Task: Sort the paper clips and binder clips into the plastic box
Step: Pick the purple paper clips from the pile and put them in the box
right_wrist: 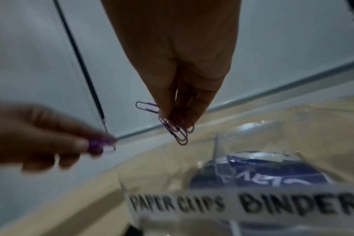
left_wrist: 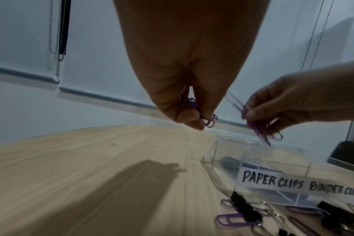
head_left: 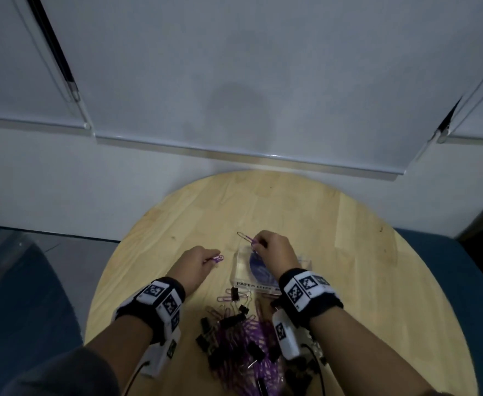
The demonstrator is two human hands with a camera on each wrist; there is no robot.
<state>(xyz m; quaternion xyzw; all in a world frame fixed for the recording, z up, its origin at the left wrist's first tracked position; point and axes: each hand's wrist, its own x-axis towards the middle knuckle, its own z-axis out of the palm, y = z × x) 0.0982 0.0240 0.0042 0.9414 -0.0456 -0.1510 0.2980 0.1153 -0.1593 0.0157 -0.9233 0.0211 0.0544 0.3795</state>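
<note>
Both hands loaded with purple paper clips at the plastic box [head_left: 241,277].

Your right hand [head_left: 274,250] pinches about four clips over the compartment labelled PAPER CLIPS; your left hand [head_left: 197,264] pinches two or three just left of the box. Next, I judge, you let go over that side only, not the BINDER CLIPS side. One box with two compartments; the pile [head_left: 243,338] near you holds too many purple and black clips to count.

Round wooden table [head_left: 306,212] beneath white roller blinds [head_left: 234,67], bead chain [left_wrist: 52,32] hanging
</note>
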